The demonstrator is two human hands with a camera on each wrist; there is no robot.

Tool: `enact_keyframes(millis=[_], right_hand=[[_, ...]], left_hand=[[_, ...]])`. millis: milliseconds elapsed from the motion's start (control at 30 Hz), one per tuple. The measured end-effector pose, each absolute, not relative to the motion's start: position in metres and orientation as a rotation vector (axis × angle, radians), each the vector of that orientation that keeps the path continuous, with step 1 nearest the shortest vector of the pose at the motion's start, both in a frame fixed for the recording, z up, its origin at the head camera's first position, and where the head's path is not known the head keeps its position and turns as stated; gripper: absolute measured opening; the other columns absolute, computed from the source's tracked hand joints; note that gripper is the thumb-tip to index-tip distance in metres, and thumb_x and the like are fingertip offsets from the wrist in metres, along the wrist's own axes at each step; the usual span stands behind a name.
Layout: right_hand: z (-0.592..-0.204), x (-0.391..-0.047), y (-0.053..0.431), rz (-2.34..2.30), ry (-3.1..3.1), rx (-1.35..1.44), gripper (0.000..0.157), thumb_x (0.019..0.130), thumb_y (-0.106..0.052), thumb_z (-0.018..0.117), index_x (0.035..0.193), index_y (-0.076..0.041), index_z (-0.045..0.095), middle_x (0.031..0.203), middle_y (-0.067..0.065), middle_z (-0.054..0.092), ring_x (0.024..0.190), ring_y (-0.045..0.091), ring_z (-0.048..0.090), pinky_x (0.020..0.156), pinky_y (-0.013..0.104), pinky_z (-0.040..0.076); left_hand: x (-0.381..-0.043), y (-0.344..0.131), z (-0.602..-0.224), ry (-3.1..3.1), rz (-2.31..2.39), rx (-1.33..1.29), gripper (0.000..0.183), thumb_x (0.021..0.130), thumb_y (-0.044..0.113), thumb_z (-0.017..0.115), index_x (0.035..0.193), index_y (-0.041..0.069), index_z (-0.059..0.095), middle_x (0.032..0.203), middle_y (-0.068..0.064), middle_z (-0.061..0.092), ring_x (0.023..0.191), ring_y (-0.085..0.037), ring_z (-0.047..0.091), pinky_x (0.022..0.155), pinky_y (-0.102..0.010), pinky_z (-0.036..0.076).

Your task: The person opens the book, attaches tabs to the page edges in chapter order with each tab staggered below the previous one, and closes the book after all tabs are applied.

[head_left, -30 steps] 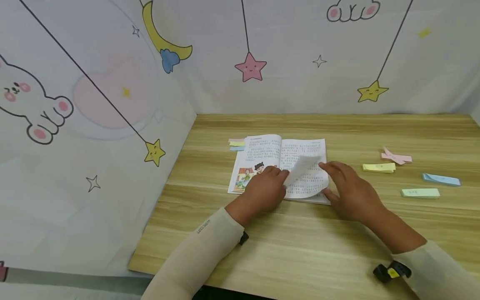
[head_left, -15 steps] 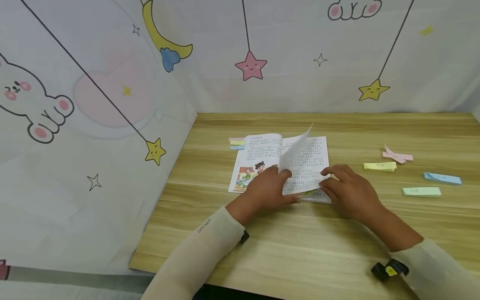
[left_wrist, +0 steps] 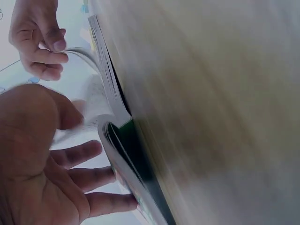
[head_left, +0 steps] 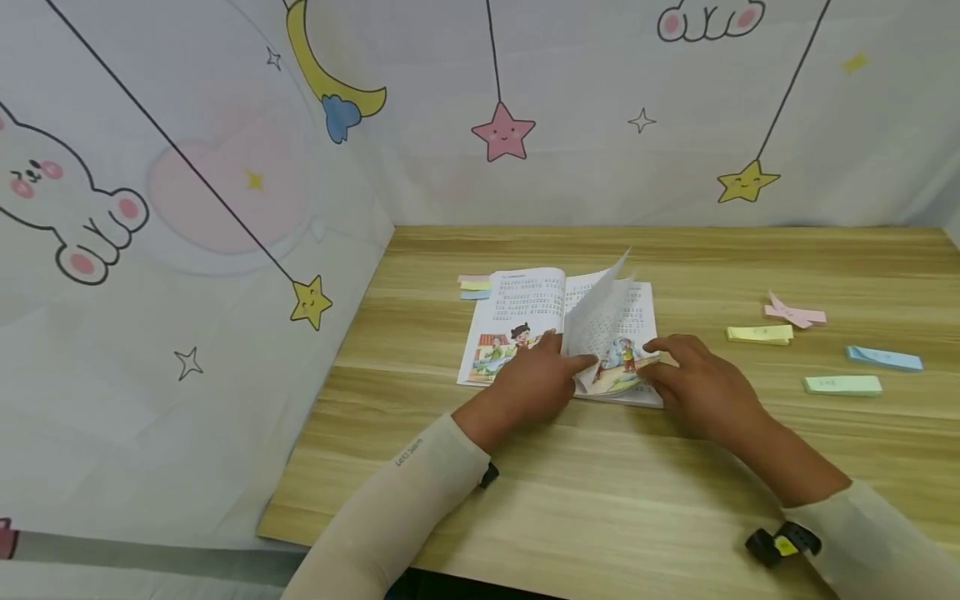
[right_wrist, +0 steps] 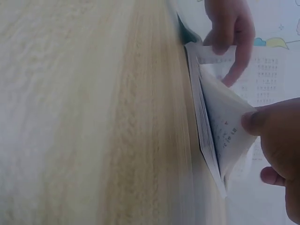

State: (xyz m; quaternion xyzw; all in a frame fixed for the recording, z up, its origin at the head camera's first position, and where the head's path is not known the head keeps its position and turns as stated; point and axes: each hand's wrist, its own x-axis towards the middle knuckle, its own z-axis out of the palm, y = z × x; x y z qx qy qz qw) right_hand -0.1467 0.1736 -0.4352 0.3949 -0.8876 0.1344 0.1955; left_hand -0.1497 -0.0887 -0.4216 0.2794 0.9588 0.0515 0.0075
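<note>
An open book (head_left: 517, 292) with printed text and coloured pictures lies on the wooden table. My left hand (head_left: 532, 379) rests on its left page near the spine, fingers extended, with a finger reaching to the raised leaf (head_left: 596, 304) that stands up from the middle. In the left wrist view the left fingers (left_wrist: 91, 178) spread on the page. At the lower right corner, my right hand (head_left: 705, 392) pinches several pages between thumb and fingers; the right wrist view shows those lifted pages (right_wrist: 225, 105) bent up from the stack. Pink, yellow and blue page tabs (head_left: 474, 287) stick out past the book's left edge.
Right of the book lie loose paper strips: pink ones crossed over each other (head_left: 793, 315), a yellow one (head_left: 759, 335), a blue one (head_left: 885, 358) and a pale green one (head_left: 842, 386). A cartoon-printed cloth (head_left: 570, 183) stands behind the wooden table (head_left: 600, 508).
A leaf has swung up and leftward from the right side, and a page with a coloured picture now shows beneath. The left hand's finger has shifted onto the raised leaf; the right hand stays at the corner.
</note>
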Motion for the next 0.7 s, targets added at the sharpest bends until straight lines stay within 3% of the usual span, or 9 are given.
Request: enact_keyframes(millis=[67,167,233,300,367,433,500,600,700], right_hand=[[-0.4348,-0.1467,0.1728,0.401,-2.451,1.088,0.021,0.072,-0.011,0.077,0.091,-0.015,0.073,0.114,0.005,0.055,0.108,0.025,0.049,0.063,0.038,0.049],[-0.4337,-0.1471,0.17,0.439,-2.39,1.055,0.016,0.069,-0.013,0.08,0.083,-0.014,0.073,0.107,0.002,0.058,0.105,0.023,0.052,0.056,0.036,0.048],[-0.4329,-0.147,0.1684,0.46,-2.369,1.032,0.014,0.068,-0.013,0.08,0.08,-0.015,0.072,0.105,0.001,0.059,0.104,0.022,0.052,0.053,0.035,0.048],[-0.4321,-0.146,0.1677,0.471,-2.37,1.006,0.019,0.067,-0.013,0.08,0.083,-0.013,0.071,0.107,0.003,0.058,0.104,0.024,0.052,0.053,0.036,0.048],[-0.4316,-0.1445,0.1684,0.473,-2.394,0.974,0.034,0.067,-0.015,0.081,0.098,-0.011,0.069,0.113,0.006,0.056,0.107,0.026,0.052,0.055,0.038,0.049],[-0.4314,-0.1436,0.17,0.458,-2.428,0.958,0.05,0.068,-0.018,0.081,0.114,-0.011,0.063,0.12,0.01,0.052,0.108,0.028,0.051,0.059,0.04,0.049],[-0.4317,-0.1435,0.1719,0.444,-2.457,0.979,0.057,0.069,-0.018,0.081,0.122,-0.011,0.061,0.124,0.011,0.05,0.111,0.03,0.049,0.064,0.042,0.05],[-0.4331,-0.1448,0.1744,0.411,-2.473,1.065,0.042,0.071,-0.013,0.079,0.111,-0.013,0.07,0.122,0.01,0.051,0.111,0.029,0.047,0.068,0.041,0.05],[-0.4345,-0.1462,0.1758,0.413,-2.448,1.13,0.024,0.069,-0.009,0.079,0.093,-0.012,0.075,0.115,0.008,0.054,0.11,0.029,0.046,0.071,0.039,0.049]], left_hand=[[-0.1496,-0.087,-0.4218,2.985,0.148,0.834,0.047,0.092,0.04,0.051,0.138,0.033,0.042,0.126,-0.016,0.051,0.117,-0.029,0.049,0.069,-0.043,0.05],[-0.1498,-0.0855,-0.4228,2.994,0.176,0.789,0.065,0.084,0.058,0.056,0.136,0.026,0.034,0.118,-0.013,0.056,0.12,-0.028,0.047,0.071,-0.043,0.05],[-0.1499,-0.0851,-0.4241,3.016,0.191,0.778,0.076,0.079,0.062,0.062,0.135,0.023,0.03,0.112,-0.012,0.058,0.118,-0.028,0.049,0.07,-0.042,0.05],[-0.1498,-0.0855,-0.4252,3.041,0.182,0.798,0.073,0.081,0.054,0.065,0.134,0.02,0.027,0.106,-0.012,0.06,0.117,-0.028,0.051,0.065,-0.04,0.05],[-0.1494,-0.0862,-0.4257,3.078,0.159,0.831,0.066,0.087,0.04,0.062,0.136,0.018,0.024,0.103,-0.014,0.062,0.114,-0.028,0.054,0.059,-0.038,0.05],[-0.1488,-0.0871,-0.4253,3.109,0.146,0.862,0.069,0.09,0.026,0.058,0.144,0.019,0.016,0.1,-0.015,0.06,0.094,-0.026,0.062,0.051,-0.034,0.047],[-0.1482,-0.0879,-0.4244,3.129,0.145,0.89,0.08,0.09,0.016,0.055,0.149,0.023,0.003,0.106,-0.015,0.057,0.076,-0.021,0.061,0.046,-0.03,0.044],[-0.1478,-0.0883,-0.4229,3.113,0.145,0.9,0.094,0.089,0.008,0.055,0.147,0.039,-0.012,0.121,-0.015,0.049,0.068,-0.019,0.055,0.042,-0.027,0.041],[-0.1486,-0.0874,-0.4226,3.07,0.123,0.906,0.091,0.091,0.01,0.054,0.142,0.054,-0.008,0.137,-0.013,0.04,0.094,-0.024,0.057,0.047,-0.03,0.044]])
